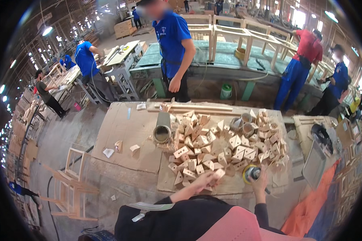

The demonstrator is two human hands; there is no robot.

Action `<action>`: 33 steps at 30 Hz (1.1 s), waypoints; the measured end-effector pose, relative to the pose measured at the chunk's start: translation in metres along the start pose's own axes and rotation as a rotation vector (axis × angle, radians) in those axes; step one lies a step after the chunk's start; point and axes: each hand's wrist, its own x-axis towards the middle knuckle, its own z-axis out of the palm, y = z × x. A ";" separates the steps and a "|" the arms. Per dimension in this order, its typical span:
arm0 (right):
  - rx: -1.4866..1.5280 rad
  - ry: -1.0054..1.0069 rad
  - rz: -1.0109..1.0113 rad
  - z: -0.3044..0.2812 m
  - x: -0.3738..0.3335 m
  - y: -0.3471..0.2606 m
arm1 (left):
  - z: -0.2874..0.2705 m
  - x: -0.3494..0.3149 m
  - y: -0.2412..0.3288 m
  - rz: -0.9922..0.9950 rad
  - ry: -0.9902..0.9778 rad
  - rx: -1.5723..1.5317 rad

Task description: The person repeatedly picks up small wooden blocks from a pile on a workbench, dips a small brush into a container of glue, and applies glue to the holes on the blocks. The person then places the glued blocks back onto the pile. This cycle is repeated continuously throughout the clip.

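Note:
My left hand (205, 181) is closed around a small pale wooden corner block (219, 173) at the table's near side. Right of it, my right hand (260, 181) grips a round hand sander (251, 172) with a dark body and a yellow rim. The sander's underside is hidden from this view. Beyond both hands spreads a heap of wooden corner blocks (205, 140), several with drilled holes. The heap lies on a cardboard-covered table (120, 132).
A grey tube-like container (162, 132) stands left of the heap, and small round tins (245, 125) sit among the blocks. Wooden strips (197, 107) lie along the far edge. A person in blue (173, 44) stands across the table. Wooden frames (70, 188) rest on the floor at left.

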 end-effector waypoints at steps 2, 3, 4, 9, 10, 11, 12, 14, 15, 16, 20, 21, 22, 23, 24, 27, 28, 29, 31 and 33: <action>0.040 0.032 -0.035 0.012 0.006 -0.008 | -0.006 -0.010 0.010 0.030 -0.053 -0.012; -0.081 0.006 -0.040 -0.035 -0.027 0.009 | 0.034 -0.019 -0.023 0.027 -0.116 -0.088; -0.078 0.048 -0.092 -0.033 -0.022 -0.001 | 0.028 -0.017 -0.017 0.097 -0.114 -0.050; 0.139 0.247 -0.176 -0.021 -0.014 -0.041 | 0.019 -0.017 0.031 0.222 -0.036 0.197; 0.168 0.242 -0.193 -0.027 -0.016 -0.057 | 0.022 -0.022 0.033 0.226 -0.033 0.230; 0.200 0.245 -0.213 -0.032 -0.018 -0.075 | 0.024 -0.025 0.038 0.237 -0.030 0.269; 0.274 0.211 -0.217 -0.035 -0.019 -0.090 | 0.025 -0.026 0.043 0.251 -0.034 0.309; 0.497 0.106 -0.218 -0.030 -0.022 -0.120 | 0.028 -0.025 0.042 0.342 -0.144 0.164; 0.605 0.046 -0.208 -0.028 -0.026 -0.133 | 0.030 -0.027 0.039 0.376 -0.200 0.086; 0.616 -0.057 -0.231 -0.027 -0.027 -0.143 | 0.029 -0.031 0.043 0.391 -0.192 0.126; 0.742 -0.297 -0.086 -0.005 -0.037 -0.152 | 0.024 -0.043 0.046 0.426 -0.165 0.097; 0.789 -0.308 -0.068 -0.005 -0.037 -0.160 | 0.022 -0.047 0.049 0.437 -0.158 0.015; 0.836 -0.318 -0.048 -0.003 -0.038 -0.169 | 0.020 -0.052 0.053 0.446 -0.151 -0.067; 0.882 -0.328 -0.027 -0.002 -0.038 -0.177 | 0.018 -0.057 0.056 0.455 -0.144 -0.149; 0.840 -0.311 -0.112 0.000 -0.038 -0.183 | 0.014 -0.056 0.054 0.561 -0.166 -0.203; 0.937 -0.225 -0.129 0.009 -0.039 -0.203 | 0.004 -0.056 0.050 0.571 -0.126 -0.300; 0.918 -0.210 -0.139 0.014 -0.039 -0.204 | -0.001 -0.058 0.051 0.543 -0.128 -0.257; 0.910 -0.196 -0.130 0.017 -0.040 -0.205 | -0.002 -0.059 0.052 0.538 -0.144 -0.284; 0.905 -0.165 -0.113 0.023 -0.039 -0.215 | -0.007 -0.064 0.058 0.528 -0.173 -0.327; 0.980 -0.151 -0.040 0.029 -0.041 -0.223 | -0.015 -0.074 0.057 0.503 -0.126 -0.263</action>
